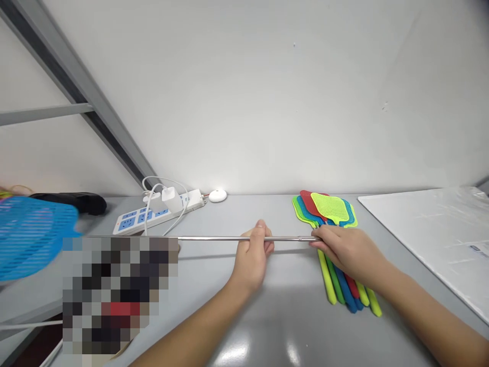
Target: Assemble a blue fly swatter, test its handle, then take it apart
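Observation:
A telescopic fly swatter is stretched out sideways in front of me, its blue slotted head (34, 237) at the far left and its thin metal rod (214, 238) running right. My left hand (250, 265) is closed round the rod near the middle, thumb up. Farther right, my right hand (349, 250) grips the swatter's other end; whatever handle it has there is hidden in the fingers. Beneath that hand lies a fanned pile of collapsed fly swatters (331, 206) in green, blue, red and yellow, their coloured handles pointing towards me.
A white power strip (128, 222) with plugged-in chargers and cables lies against the wall, beside a small white oval case (217, 195). A white flat panel (431, 224) covers the right side of the grey table (282, 326). A pixelated patch hides something at lower left.

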Available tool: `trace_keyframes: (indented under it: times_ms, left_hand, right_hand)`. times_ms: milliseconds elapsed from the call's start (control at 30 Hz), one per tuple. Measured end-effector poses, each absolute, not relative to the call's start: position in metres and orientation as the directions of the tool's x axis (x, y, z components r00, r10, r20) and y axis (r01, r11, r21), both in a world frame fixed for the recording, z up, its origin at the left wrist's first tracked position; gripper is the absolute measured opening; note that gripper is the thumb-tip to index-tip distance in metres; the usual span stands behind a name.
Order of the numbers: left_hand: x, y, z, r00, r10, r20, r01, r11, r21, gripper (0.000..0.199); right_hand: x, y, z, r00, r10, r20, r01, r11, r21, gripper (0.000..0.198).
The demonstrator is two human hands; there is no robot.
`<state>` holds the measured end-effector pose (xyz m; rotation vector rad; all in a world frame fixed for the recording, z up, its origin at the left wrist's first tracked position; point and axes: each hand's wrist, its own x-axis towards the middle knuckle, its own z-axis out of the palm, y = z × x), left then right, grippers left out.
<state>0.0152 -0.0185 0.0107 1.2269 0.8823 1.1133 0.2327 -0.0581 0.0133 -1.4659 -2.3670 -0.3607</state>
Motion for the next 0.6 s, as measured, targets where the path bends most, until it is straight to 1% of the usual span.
trace_keyframes:
  times_ms: [33, 100, 167, 233, 300, 367, 433, 533, 600]
  left_hand:
    - [0.013, -0.015, 0.01, 0.256, 0.966, 0.039, -0.163, 0.003, 0.987, 0.05]
    - [0.008, -0.005, 0.01, 0.188, 0.981, 0.047, -0.214, -0.006, 0.977, 0.051]
    - [0.001, 0.008, 0.012, 0.042, 0.994, 0.099, -0.314, -0.08, 0.946, 0.051]
    - [-0.01, 0.024, 0.018, -0.123, 0.983, 0.134, -0.415, -0.174, 0.893, 0.052]
    - [-0.023, 0.039, 0.023, -0.262, 0.957, 0.122, -0.487, -0.241, 0.84, 0.051]
    - [-0.034, 0.052, 0.027, -0.363, 0.927, 0.092, -0.521, -0.284, 0.805, 0.047]
    - [-0.041, 0.059, 0.029, -0.417, 0.905, 0.083, -0.523, -0.314, 0.793, 0.042]
    - [-0.041, 0.058, 0.033, -0.444, 0.891, 0.098, -0.513, -0.342, 0.787, 0.033]
    - [-0.04, 0.054, 0.038, -0.471, 0.875, 0.114, -0.51, -0.376, 0.774, 0.032]
  right_hand:
    - [0.238, -0.057, 0.014, -0.404, 0.825, 0.395, 0.904, 0.427, 0.031, 0.031]
    - [0.251, -0.054, 0.017, -0.378, 0.848, 0.371, 0.915, 0.403, 0.009, 0.03]
    - [0.268, -0.052, 0.019, -0.33, 0.881, 0.339, 0.932, 0.362, -0.032, 0.031]
    - [0.287, -0.049, 0.021, -0.249, 0.919, 0.305, 0.955, 0.285, -0.079, 0.033]
    - [0.306, -0.047, 0.023, -0.15, 0.95, 0.274, 0.974, 0.189, -0.124, 0.037]
    - [0.32, -0.045, 0.025, -0.065, 0.967, 0.244, 0.981, 0.106, -0.16, 0.041]
    - [0.328, -0.044, 0.027, -0.009, 0.976, 0.217, 0.981, 0.05, -0.187, 0.043]
    - [0.33, -0.045, 0.031, 0.058, 0.978, 0.203, 0.978, -0.016, -0.206, 0.048]
    - [0.331, -0.046, 0.032, 0.09, 0.976, 0.2, 0.977, -0.047, -0.21, 0.051]
